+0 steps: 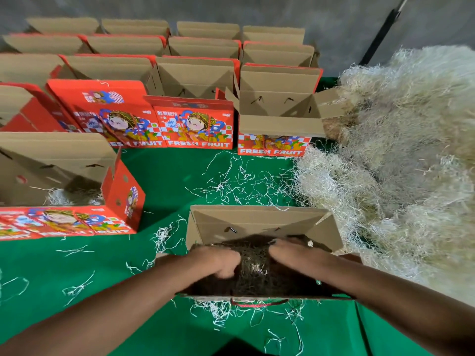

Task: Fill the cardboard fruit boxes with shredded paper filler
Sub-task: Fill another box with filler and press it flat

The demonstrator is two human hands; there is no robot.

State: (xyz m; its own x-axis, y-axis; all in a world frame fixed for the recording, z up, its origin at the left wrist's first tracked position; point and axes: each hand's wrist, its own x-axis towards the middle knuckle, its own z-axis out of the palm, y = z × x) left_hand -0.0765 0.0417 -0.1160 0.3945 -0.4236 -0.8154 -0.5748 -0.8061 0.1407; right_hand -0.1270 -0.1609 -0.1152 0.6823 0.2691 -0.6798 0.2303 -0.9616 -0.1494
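1. Head view: Both hands are seen lowered into the nearest box (262, 222), an open cardboard fruit box set on the green table cover (167, 176) directly below the camera.
2. The left hand (221, 260) is pressed onto the shredded paper filler (254, 268) inside that box, its fingers curled down into the strands; whether a clump is actually held cannot be told from the blur.
3. The right hand (290, 253) is laid flatter on the same filler, just right of the left hand, with its fingers stretched out and reaching toward the box's far wall.
4. The filler in the nearest box is shown dark and in shadow, filling the bottom between the two hands.
5. A large heap of pale shredded paper (401, 155) is piled to the right of the nearest box, touching its right side.
6. Loose strands (239, 181) are scattered on the cover beyond the nearest box and along its near edge.
7. To the left of the nearest box, a second open box (120, 201) printed in red is seen with a little pale filler in its bottom.
8. Beyond the nearest box, rows of open boxes (195, 75) are lined up toward the grey back wall (334, 21); the front ones carry a cartoon figure and the words "FRESH FRUIT".
9. One open box (277, 124) in the front row stands against the heap, beyond and slightly right of the nearest box.
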